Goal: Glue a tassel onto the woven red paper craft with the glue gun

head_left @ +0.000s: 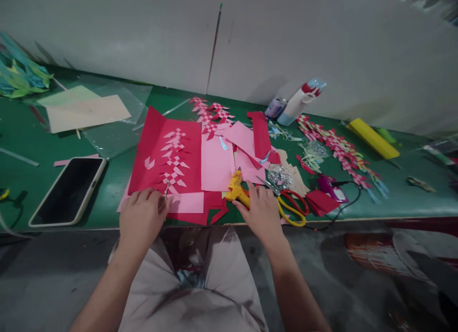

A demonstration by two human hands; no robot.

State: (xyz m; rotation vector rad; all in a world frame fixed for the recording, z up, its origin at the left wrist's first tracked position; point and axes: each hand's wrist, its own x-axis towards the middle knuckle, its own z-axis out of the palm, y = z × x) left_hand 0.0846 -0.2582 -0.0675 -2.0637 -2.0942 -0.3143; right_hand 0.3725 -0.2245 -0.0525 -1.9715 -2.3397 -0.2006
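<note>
Now, down at the near edge of the green surface [21,131], both hands are busy at once. Left hand [141,215] sits on the lower edge of the red paper [150,150], fingers curled and pinched closed round a thin metal tool [166,189], tweezers perhaps; too small to be sure. Its tip points up and away, straight at the column of pink woven tabs [174,158] running up the sheet's middle. That column's long axis runs away from the person, and it lies just beyond the left fingertips, so the left hand is clearly the nearer one.

Over on the other side, the right hand [261,210] lies across the handle of a yellow glue gun [236,188], fingers laid over it; whether they have closed fully round it I cannot tell. The gun lies slantwise, its upper end pointing away toward the flat pink sheets [216,162].

Just right of that hand lie scissors [291,205] with red and yellow loops, blades aimed left. Beyond them sit a clump of clear glittery bits [280,175], a white bottle [295,105] tipped on its side, and a long woven strip [338,148] of red and pale colours.

Far left, a dark-screened phone [67,190] lies flat and glossy. The paper is matte, crisp-edged, thin; the surface looks smooth.
</note>
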